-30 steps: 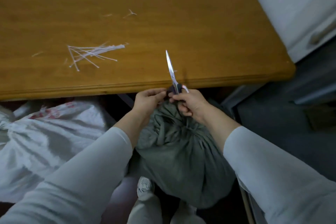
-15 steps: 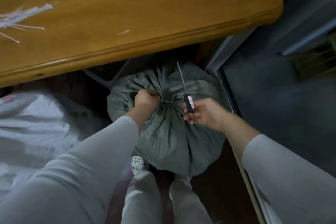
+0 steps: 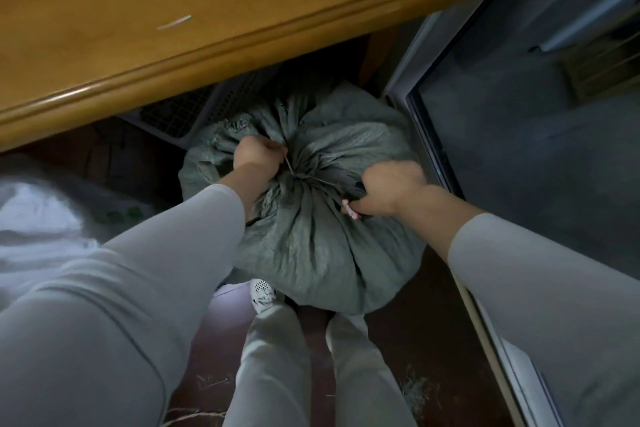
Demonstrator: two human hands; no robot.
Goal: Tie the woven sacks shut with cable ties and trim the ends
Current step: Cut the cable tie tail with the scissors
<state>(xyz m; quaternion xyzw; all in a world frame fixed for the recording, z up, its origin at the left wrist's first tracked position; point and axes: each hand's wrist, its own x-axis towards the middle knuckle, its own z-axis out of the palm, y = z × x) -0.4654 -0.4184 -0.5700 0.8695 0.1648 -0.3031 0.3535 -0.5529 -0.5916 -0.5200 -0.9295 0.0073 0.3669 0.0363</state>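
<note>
A full grey-green woven sack point(image 3: 311, 253) stands on the floor between my feet, its mouth gathered into a tight neck. My left hand point(image 3: 254, 152) pinches the thin loose end of the cable tie point(image 3: 288, 166) just left of the neck. My right hand point(image 3: 389, 191) grips the scissors point(image 3: 349, 210) by their handles, low on the sack's right side. Their thin blades lie across the fabric, pointing left at the tie by the neck. Most of the handles are hidden under my fingers.
The wooden table point(image 3: 207, 55) edge runs across the top, with one cut tie offcut point(image 3: 174, 22) on it. A white woven sack point(image 3: 38, 218) lies at the left. A dark grille point(image 3: 194, 107) sits under the table. A metal door frame point(image 3: 429, 135) borders the right.
My head has tilted down, so the table slid up out of view. The scissors swung from pointing up to lying across the sack, blades toward the tie. My left hand stayed at the neck.
</note>
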